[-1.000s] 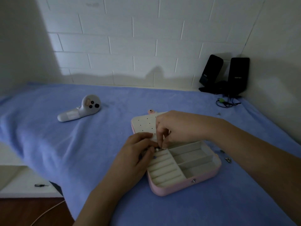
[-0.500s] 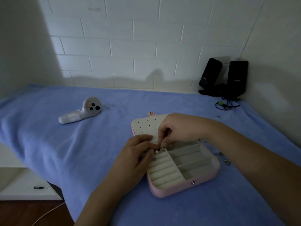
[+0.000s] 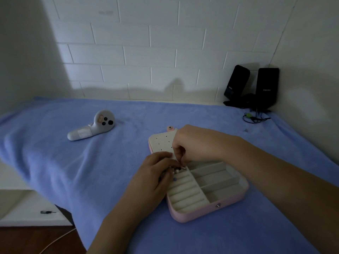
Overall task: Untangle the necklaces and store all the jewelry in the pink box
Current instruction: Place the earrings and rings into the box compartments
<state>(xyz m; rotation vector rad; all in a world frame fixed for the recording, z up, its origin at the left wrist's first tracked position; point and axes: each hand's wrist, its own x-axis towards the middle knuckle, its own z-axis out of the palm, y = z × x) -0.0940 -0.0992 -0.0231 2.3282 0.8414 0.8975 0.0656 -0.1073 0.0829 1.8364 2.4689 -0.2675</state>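
The pink box (image 3: pixel 205 211) lies open on the blue cloth, with pale ring rolls at the left and divided compartments at the right. Its lid (image 3: pixel 161 142) with small holes lies flat behind. My left hand (image 3: pixel 152 176) rests at the box's left edge, its fingertips pinched on a small piece of jewelry (image 3: pixel 177 170) with pale beads. My right hand (image 3: pixel 194 143) reaches over the lid, and its fingertips pinch the same piece from above. A small blue bead (image 3: pixel 174 179) shows just under my left fingers. The rest of the jewelry is hidden by my hands.
A white handheld controller (image 3: pixel 91 128) lies at the left on the blue cloth (image 3: pixel 73 162). Two black speakers (image 3: pixel 256 87) with a cable (image 3: pixel 254 118) stand in the back right corner. The cloth's edge drops off at the front left.
Both hands stay at the box's ring rolls, working the small piece between the fingertips. The view has tilted slightly; nothing has been let go.
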